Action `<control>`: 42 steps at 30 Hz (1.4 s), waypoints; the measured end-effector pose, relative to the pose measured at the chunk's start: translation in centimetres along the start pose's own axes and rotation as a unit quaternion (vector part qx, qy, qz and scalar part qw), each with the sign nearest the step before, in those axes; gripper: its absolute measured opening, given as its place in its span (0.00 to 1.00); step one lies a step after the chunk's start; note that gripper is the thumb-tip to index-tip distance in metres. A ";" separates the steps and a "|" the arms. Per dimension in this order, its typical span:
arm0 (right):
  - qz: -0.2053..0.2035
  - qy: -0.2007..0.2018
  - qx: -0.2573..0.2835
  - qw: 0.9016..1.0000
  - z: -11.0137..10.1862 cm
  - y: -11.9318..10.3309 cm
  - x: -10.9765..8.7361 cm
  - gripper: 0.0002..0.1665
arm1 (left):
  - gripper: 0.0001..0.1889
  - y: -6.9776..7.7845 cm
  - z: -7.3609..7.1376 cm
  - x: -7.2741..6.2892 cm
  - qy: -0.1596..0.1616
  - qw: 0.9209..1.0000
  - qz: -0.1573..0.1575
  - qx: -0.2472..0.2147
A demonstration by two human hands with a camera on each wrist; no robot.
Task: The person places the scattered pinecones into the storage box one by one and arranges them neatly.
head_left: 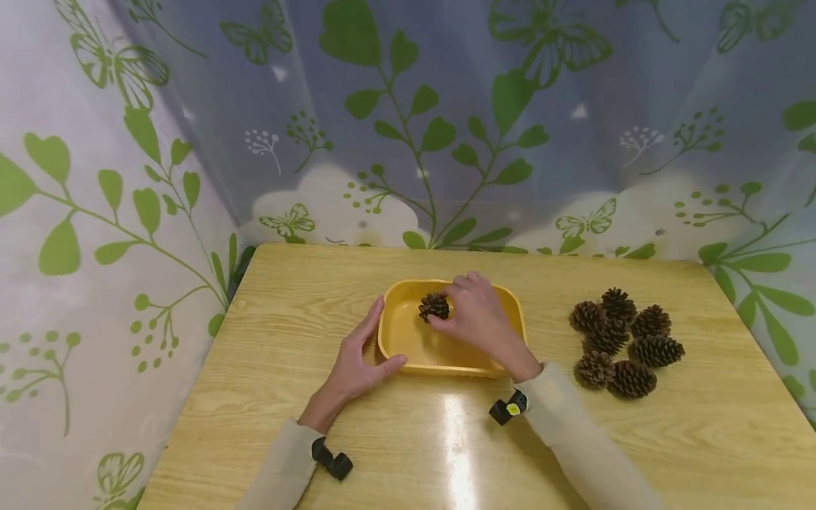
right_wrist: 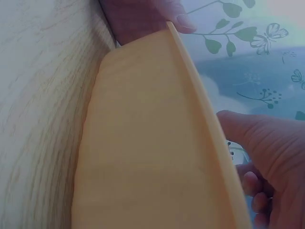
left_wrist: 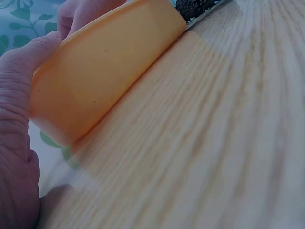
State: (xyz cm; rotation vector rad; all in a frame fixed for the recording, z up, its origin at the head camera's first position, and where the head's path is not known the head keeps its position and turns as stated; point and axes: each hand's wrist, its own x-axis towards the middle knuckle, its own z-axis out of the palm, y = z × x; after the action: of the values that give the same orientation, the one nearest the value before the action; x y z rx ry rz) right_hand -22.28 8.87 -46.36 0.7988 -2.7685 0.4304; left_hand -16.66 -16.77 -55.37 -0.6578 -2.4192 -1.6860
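Head view: a yellow tray (head_left: 452,370) sits on the wooden table (head_left: 306,297). The right hand (head_left: 479,315) pinches a pine cone (head_left: 433,306) inside the tray, toward ten o'clock from its middle. The left hand (head_left: 357,363), spread wide, touches the tray from eight to nine o'clock. Seven loose cones (head_left: 608,337) lie in a cluster at three o'clock, well apart from the tray.

Left wrist view: the left hand stands at nine o'clock, its thumb at the tray's rim; dark cones show toward one o'clock.

Right wrist view: the right hand is between three and four o'clock, its fingers curled; the rim hides most of its hold.
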 end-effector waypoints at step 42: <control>-0.003 -0.063 -0.039 0.997 2.7 -2.0 2.0 0.25 | 0.52 3.9 -0.6 0.0 -0.004 1.000 0.009 -0.017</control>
State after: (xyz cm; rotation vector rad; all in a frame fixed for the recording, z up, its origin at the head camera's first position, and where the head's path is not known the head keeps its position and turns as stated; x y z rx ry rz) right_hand -23.19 5.38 -47.90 0.8425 -2.8768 0.2786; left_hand -15.15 -16.16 -51.73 -0.6911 -2.3875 -1.7239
